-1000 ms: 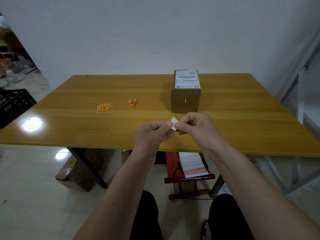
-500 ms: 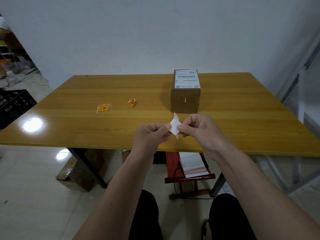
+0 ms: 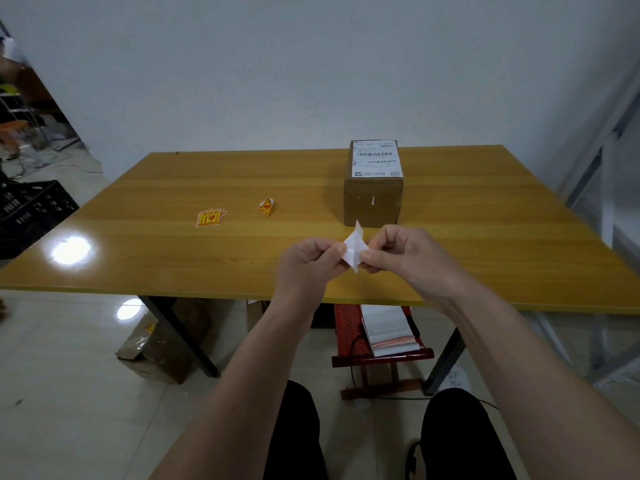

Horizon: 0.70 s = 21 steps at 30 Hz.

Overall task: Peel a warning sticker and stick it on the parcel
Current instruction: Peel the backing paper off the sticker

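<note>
A white-backed sticker is pinched between the left hand and right hand above the wooden table's near edge, just before the labelled cardboard parcel; spare warning stickers lie well left.

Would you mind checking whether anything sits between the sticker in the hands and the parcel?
Nothing visible does. The sticker, pinched by the left hand and right hand, is just in front of the parcel, with only bare table between.

white sticker held upright, brown parcel behind
</note>
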Available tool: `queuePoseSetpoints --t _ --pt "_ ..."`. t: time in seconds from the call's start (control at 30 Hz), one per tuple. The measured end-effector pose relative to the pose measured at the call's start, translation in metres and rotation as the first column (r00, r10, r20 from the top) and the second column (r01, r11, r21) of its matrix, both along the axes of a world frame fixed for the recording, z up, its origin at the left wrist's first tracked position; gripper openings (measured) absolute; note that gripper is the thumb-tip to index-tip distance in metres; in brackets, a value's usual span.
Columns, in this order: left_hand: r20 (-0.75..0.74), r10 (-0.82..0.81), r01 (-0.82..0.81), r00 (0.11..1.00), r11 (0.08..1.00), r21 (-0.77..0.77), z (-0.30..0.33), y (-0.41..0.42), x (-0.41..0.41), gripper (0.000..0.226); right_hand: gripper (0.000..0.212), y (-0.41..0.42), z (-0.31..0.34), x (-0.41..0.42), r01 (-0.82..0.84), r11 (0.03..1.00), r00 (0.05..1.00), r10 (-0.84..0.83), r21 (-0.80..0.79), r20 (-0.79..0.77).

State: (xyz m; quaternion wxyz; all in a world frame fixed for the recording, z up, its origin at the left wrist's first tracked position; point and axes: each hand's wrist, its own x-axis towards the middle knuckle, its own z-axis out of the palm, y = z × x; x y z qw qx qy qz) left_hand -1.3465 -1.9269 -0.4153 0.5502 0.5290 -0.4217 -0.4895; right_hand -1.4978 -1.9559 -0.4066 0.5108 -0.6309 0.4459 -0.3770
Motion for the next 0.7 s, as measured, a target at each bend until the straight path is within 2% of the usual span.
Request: queuePoseSetpoints --t 0.13,0.23,0.33,0.47,0.6,0.63,0.7 --pt "0.08 -0.032 0.038 0.996 0.997 -0.069 0.002 0.002 -0.003 0.007 0.028 -0.003 0.01 -0.003 -0.047 0.998 0.993 0.042 -0.04 -0.111" --pt "0.055 -0.065 0.069 0.996 0.995 -0.07 0.002 0.004 -0.006 0.008 0.015 -0.005 0.013 -0.003 -0.032 0.991 0.986 0.01 -0.127 -0.169" --pt "-0.059 -0.16 0.16 0.985 0.987 -0.009 0.003 0.004 0.001 0.014 0.016 -0.006 0.012 -0.006 -0.053 0.988 0.984 0.027 -0.148 -0.176" --pt "-0.257 -0.315 0.337 0.914 0.94 0.046 0.008 0.0 0.013 0.035 0.02 -0.002 0.011 -0.005 -0.081 0.983 0.984 0.052 -0.164 -0.171" --pt "-0.22 -0.46 0.482 0.86 0.875 0.055 0.017 -0.001 0.019 0.039 0.015 -0.002 0.009 -0.003 -0.07 0.979 0.984 0.037 -0.192 -0.173" --pt "-0.2 -0.468 0.487 0.861 0.871 0.059 0.018 -0.002 0.019 0.036 0.015 -0.002 0.008 -0.002 -0.058 0.977 0.983 0.02 -0.204 -0.181" --pt "-0.074 -0.388 0.393 0.919 0.915 0.088 0.018 -0.005 0.015 0.028 0.015 -0.002 0.008 -0.001 -0.053 0.973 0.976 0.002 -0.226 -0.218"
